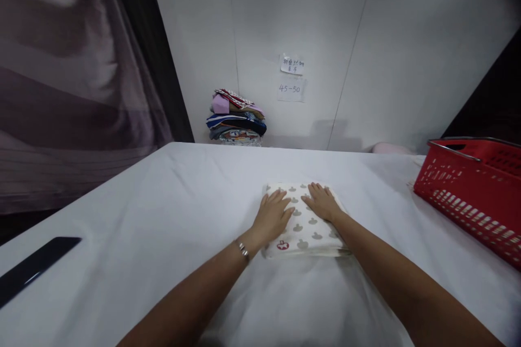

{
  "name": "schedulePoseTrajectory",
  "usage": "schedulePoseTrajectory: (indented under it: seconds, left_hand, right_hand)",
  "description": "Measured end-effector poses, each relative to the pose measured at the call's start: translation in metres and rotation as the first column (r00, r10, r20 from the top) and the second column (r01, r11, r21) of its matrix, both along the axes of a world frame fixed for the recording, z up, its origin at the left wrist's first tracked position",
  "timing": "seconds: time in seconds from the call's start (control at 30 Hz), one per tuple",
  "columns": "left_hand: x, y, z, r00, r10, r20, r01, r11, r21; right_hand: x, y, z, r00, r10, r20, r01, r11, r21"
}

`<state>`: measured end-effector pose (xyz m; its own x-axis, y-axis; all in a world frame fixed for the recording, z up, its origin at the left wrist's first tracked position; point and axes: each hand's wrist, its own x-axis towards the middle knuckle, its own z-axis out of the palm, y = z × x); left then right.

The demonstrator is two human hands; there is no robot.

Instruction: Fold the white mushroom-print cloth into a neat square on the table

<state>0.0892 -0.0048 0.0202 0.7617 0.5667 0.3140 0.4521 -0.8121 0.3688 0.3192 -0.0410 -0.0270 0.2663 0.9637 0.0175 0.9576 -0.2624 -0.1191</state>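
Observation:
A folded white cloth (pixel 303 230) printed with grey mushroom-like shapes and one red emblem lies flat on the white-covered table. On its left part rests my left hand (pixel 273 216), palm down with the fingers spread; a metal bracelet circles that wrist. My right hand (pixel 323 203) presses flat on the upper right part of the same cloth, fingers stretched out. Neither hand grips it. The cloth's right edge is partly covered by my right forearm.
A red plastic basket (pixel 480 190) with a metal handle stands at the right. Against the far wall is a stack of folded fabrics (pixel 236 119). A dark flat object (pixel 36 265) lies at the left table edge. Paper signs (pixel 291 89) hang on the wall, and a curtain (pixel 69 81) hangs left.

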Motion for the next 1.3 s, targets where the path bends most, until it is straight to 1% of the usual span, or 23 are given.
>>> schedulePoseTrajectory:
  seconds: [0.03,0.1,0.17,0.23,0.33,0.47,0.57,0.67,0.77,0.83,0.9,0.93,1.0,1.07,1.1,1.17,1.23,1.3]
  left_hand:
    - [0.013,0.011,0.0,0.999,0.028,-0.045,-0.026,0.999,0.029]
    - [0.036,0.032,-0.007,0.985,0.108,-0.135,-0.103,0.994,0.04]
    - [0.049,0.048,-0.019,0.953,0.207,-0.222,-0.219,0.975,-0.027]
    - [0.052,0.057,-0.032,0.941,0.248,-0.23,-0.27,0.96,-0.069]
    - [0.049,0.06,-0.042,0.949,0.249,-0.193,-0.269,0.959,-0.084]
    - [0.046,0.057,-0.044,0.952,0.247,-0.18,-0.266,0.96,-0.089]
    - [0.047,0.057,-0.045,0.952,0.25,-0.176,-0.267,0.96,-0.082]
    - [0.051,0.062,-0.041,0.952,0.24,-0.193,-0.263,0.959,-0.104]
    - [0.052,0.066,-0.027,0.942,0.225,-0.249,-0.279,0.938,-0.206]
    - [0.046,0.063,-0.018,0.947,0.216,-0.24,-0.272,0.933,-0.236]
    - [0.034,0.051,-0.016,0.967,0.169,-0.19,-0.204,0.962,-0.184]
    - [0.027,0.042,-0.019,0.977,0.127,-0.172,-0.152,0.977,-0.146]
    - [0.013,0.024,-0.029,0.979,0.049,-0.195,-0.076,0.988,-0.133]
    - [0.004,0.01,-0.04,0.98,0.031,-0.197,-0.059,0.989,-0.135]
    - [0.001,0.006,-0.044,0.979,0.037,-0.2,-0.065,0.988,-0.137]
    - [0.001,0.004,-0.044,0.976,0.052,-0.21,-0.084,0.985,-0.148]
    - [0.002,0.004,-0.037,0.972,0.041,-0.23,-0.082,0.982,-0.171]
    - [0.0,0.002,-0.029,0.974,0.029,-0.226,-0.072,0.98,-0.187]
  right_hand:
    - [0.0,0.0,0.0,1.0,0.0,-0.003,0.0,1.0,0.001]
    - [-0.001,-0.002,0.0,1.0,0.007,-0.005,-0.007,1.0,0.014]
    - [-0.002,-0.003,0.001,1.0,-0.006,-0.003,0.007,0.999,0.049]
    - [-0.003,-0.004,0.001,0.997,-0.074,-0.002,0.074,0.993,0.088]
    - [-0.005,-0.004,0.001,0.983,-0.181,0.0,0.181,0.978,0.103]
    - [-0.005,-0.003,-0.002,0.975,-0.221,-0.012,0.221,0.972,0.085]
    - [-0.005,-0.001,-0.002,0.976,-0.216,-0.027,0.218,0.974,0.056]
    - [-0.003,0.002,0.008,0.979,-0.199,-0.051,0.2,0.98,0.009]
    - [0.001,-0.003,0.026,0.981,-0.172,-0.091,0.168,0.984,-0.052]
    - [0.004,-0.016,0.034,0.984,-0.149,-0.095,0.145,0.988,-0.053]
    - [0.008,-0.037,0.031,0.991,-0.117,-0.068,0.117,0.993,-0.008]
    - [0.011,-0.049,0.026,0.994,-0.095,-0.047,0.096,0.995,0.022]
    - [0.016,-0.069,0.011,0.994,-0.097,-0.054,0.098,0.995,0.015]
    - [0.02,-0.081,-0.001,0.989,-0.097,-0.108,0.097,0.995,-0.007]
    - [0.022,-0.083,-0.004,0.987,-0.094,-0.13,0.092,0.996,-0.017]
    - [0.022,-0.084,-0.001,0.985,-0.086,-0.147,0.082,0.996,-0.035]
    - [0.018,-0.084,0.009,0.986,-0.096,-0.138,0.089,0.994,-0.058]
    - [0.009,-0.089,0.019,0.99,-0.094,-0.108,0.09,0.995,-0.045]
